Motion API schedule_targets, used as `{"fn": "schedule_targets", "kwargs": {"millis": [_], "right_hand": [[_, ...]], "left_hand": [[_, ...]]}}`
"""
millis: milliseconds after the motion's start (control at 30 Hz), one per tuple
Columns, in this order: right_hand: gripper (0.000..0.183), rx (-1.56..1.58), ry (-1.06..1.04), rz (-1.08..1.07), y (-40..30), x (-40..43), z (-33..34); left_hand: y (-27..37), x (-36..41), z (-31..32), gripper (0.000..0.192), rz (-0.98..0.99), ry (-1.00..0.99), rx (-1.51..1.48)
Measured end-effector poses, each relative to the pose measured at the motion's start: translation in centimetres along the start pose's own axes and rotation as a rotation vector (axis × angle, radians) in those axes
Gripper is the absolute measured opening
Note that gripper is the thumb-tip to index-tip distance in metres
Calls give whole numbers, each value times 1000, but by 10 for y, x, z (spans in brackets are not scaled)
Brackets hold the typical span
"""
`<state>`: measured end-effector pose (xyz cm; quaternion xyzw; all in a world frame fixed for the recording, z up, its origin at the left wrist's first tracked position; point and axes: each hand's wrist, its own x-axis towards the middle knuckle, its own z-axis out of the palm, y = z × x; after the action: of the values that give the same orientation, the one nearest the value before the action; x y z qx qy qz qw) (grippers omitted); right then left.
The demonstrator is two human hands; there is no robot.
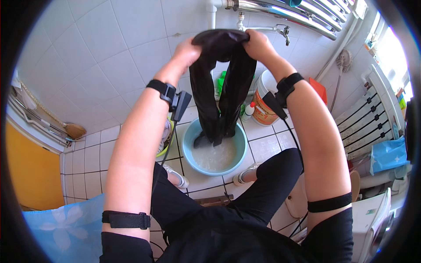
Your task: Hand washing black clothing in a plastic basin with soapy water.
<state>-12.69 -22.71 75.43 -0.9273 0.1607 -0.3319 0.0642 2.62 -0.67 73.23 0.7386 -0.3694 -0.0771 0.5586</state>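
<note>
Both my hands hold up a pair of black trousers point(205, 88) by the waistband, arms stretched out in front of me. My left hand point(188, 52) grips the left end of the waistband, and my right hand point(258, 44) grips the right end. The two legs hang down with a gap between them. Their lower ends dip into a light blue plastic basin point(243, 154) on the floor between my feet. Cloudy, sudsy water point(213, 156) fills part of the basin. My fingertips are partly hidden by the cloth.
Behind the basin stand a white bucket point(263, 108) with an orange label and a white bottle point(248, 111) with a red cap. A yellow-green tub point(169, 141) holding cloth is at the left. A tap point(285, 34) juts from the tiled wall below a chrome towel radiator point(273, 11). A broom point(75, 130) leans left.
</note>
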Motion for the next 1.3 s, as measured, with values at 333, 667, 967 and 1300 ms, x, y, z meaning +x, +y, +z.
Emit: {"fn": "schedule_targets", "kwargs": {"millis": [333, 667, 967, 1300], "right_hand": [[20, -84, 358, -81, -46, 62, -107], [24, 69, 280, -163, -71, 57, -76], [26, 181, 148, -90, -149, 65, -96], [33, 226, 209, 277, -10, 33, -82]], "left_hand": [[83, 15, -43, 38, 164, -21, -157], [19, -7, -17, 40, 63, -45, -205], [-106, -93, 95, 136, 211, 15, -309], [-257, -96, 141, 36, -104, 455, -21]]}}
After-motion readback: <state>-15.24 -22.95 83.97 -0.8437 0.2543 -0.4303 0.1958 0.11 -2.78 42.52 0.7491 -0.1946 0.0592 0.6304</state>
